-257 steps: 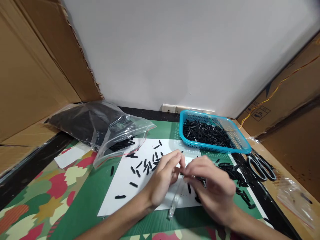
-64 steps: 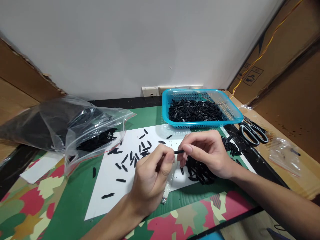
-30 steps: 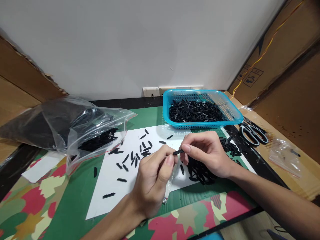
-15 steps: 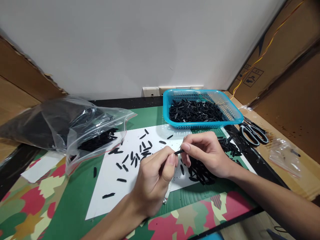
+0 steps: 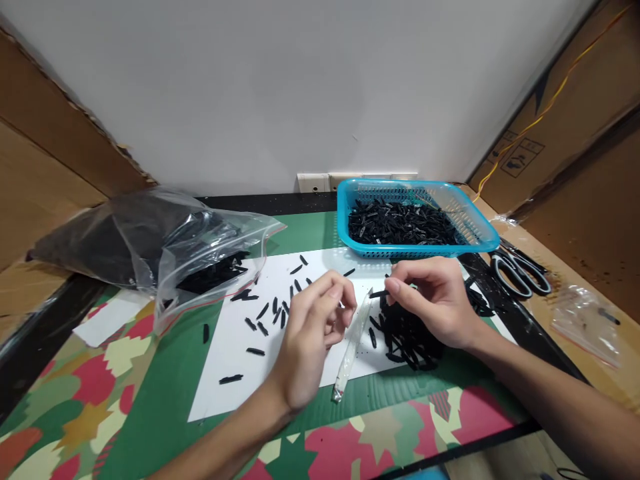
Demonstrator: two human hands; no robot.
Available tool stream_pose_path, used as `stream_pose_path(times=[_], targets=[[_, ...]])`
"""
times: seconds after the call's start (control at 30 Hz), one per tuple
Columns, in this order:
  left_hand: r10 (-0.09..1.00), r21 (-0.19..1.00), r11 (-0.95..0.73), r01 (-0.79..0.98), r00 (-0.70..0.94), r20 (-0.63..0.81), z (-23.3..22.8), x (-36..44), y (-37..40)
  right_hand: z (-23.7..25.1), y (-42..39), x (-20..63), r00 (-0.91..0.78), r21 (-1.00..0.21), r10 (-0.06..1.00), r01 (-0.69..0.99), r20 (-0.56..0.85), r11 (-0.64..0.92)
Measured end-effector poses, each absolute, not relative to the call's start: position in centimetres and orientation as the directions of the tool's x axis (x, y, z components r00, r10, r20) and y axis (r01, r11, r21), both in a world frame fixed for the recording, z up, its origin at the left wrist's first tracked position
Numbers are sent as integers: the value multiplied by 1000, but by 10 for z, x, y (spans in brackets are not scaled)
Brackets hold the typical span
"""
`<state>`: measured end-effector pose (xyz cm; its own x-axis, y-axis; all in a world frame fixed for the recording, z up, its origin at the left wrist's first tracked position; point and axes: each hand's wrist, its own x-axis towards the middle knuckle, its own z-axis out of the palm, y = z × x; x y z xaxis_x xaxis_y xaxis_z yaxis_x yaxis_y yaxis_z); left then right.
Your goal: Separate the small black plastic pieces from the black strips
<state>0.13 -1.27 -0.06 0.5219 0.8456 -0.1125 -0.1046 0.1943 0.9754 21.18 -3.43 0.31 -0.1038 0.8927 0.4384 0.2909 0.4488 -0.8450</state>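
Observation:
My right hand [image 5: 435,303] pinches a small black plastic piece [image 5: 379,293] between thumb and forefinger, just above a pile of black pieces [image 5: 413,337] on the white paper sheet [image 5: 225,363]. My left hand [image 5: 315,333] hovers over the paper with its fingers curled and thumb against forefinger; nothing shows in it. A narrow clear plastic strip [image 5: 351,347] lies on the paper between the two hands, close to my left fingers. Several loose black pieces [image 5: 270,313] are scattered on the paper left of my left hand.
A blue basket [image 5: 420,252] full of black pieces stands behind my right hand. A clear zip bag [image 5: 150,240] of black pieces lies at the left. Scissors [image 5: 520,277] and a small clear bag [image 5: 585,317] lie at the right. Cardboard walls stand on both sides.
My hands have come apart: the black piece both were pinching is now only in my right hand, which moved right. The clear strip, earlier under my left hand, lies in the open.

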Motion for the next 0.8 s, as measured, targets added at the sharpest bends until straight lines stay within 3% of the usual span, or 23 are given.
stream_pose_path(times=[0.07,0.17,0.3,0.37,0.57,0.67,0.73,0.8], targets=[[810,880,401,-255,547,-212,5,3,-7,1,-34,215,-77,-763,849,401,524,507],[781,733,555,-394,549,-297,11,4,-1,-6,-36,208,-166,-605,756,502,634,618],[737,570,657,-493,580,-347,12,8,-3,-15,-43,185,-508,-130,434,527,744,840],[709,491,695,-525,612,-350,10,9,-6,-15,-46,176,-592,-6,341,493,730,870],[689,390,723,-570,629,-359,11,9,-9,-3,-51,174,-691,74,328,483,644,872],[672,376,739,-559,647,-361,13,10,-11,-4,-50,178,-686,42,337,471,645,881],[675,424,731,-534,655,-338,12,11,-12,-9,-50,179,-592,-109,414,482,692,870],[704,551,673,-493,655,-275,9,11,-11,-12,-49,179,-398,-396,589,470,703,789]])
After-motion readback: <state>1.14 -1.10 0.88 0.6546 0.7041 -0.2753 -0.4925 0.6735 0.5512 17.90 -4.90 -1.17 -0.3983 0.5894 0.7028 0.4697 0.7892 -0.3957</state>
